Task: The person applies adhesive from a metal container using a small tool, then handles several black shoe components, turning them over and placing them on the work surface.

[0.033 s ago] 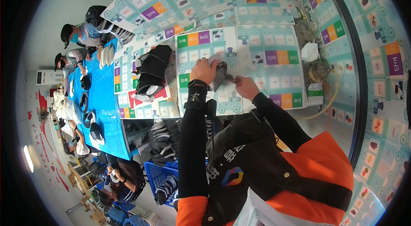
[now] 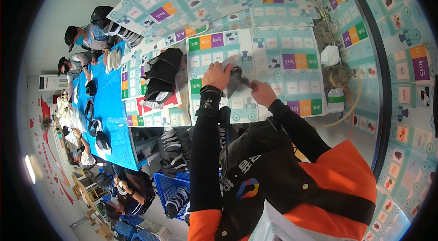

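My left hand (image 2: 217, 76) is closed on the upper left edge of a grey and dark fabric piece (image 2: 234, 80), its fingers bent over the pale rim. The piece is held at the table surface in front of me. From the right, my right hand (image 2: 263, 94) pinches a small dark piece (image 2: 246, 82) that reaches to the fabric's right side. Whether this is a strap or a tool I cannot make out. Left of my hands lies a stack of black fabric pieces (image 2: 163, 73), with pale edges showing at its lower end.
Printed sheets cover my table (image 2: 287, 40). A red sheet (image 2: 175, 100) lies under the black stack. A blue basket (image 2: 169, 186) with striped dark goods stands below the table's front edge. On the left, people work around a blue-covered table (image 2: 107, 118). White packages (image 2: 330, 55) lie right of my table.
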Demonstrator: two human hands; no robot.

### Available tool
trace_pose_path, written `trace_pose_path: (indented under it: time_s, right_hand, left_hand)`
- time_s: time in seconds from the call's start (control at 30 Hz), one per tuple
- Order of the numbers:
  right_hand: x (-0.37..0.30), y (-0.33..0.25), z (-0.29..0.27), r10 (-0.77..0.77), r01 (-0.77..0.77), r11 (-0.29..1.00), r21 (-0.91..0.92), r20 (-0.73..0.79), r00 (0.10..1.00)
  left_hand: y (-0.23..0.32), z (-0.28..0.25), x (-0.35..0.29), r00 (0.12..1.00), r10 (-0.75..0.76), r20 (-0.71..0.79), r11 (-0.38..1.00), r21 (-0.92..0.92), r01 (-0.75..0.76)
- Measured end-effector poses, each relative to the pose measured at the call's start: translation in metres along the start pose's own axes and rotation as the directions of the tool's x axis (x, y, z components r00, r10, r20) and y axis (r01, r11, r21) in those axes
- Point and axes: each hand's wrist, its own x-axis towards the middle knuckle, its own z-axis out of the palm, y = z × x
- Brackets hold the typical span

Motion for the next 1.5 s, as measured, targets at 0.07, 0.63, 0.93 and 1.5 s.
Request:
trace_pose_path:
  time_s: [0.07,0.63,0.93,1.5]
  right_hand:
    - [0.0,0.0,-0.004,0.0,0.0,1.0,-0.018,0.005,1.0]
    - [0.0,0.015,-0.004,0.053,-0.052,0.999,-0.011,0.056,0.997]
    - [-0.009,0.027,-0.002,-0.239,0.225,0.971,0.084,0.267,0.934]
    - [0.0,0.141,-0.068,0.228,-0.236,0.734,-0.636,-0.097,0.969]
  left_hand:
    - [-0.004,0.002,-0.002,1.0,-0.002,-0.006,1.0,0.008,0.003]
    - [0.011,0.002,0.003,1.0,-0.003,0.001,1.0,-0.02,0.003]
    - [-0.084,0.02,-0.07,0.967,-0.13,-0.22,0.991,0.012,0.136]
    - [-0.249,0.028,-0.349,0.514,-0.829,0.222,-0.376,-0.901,-0.217]
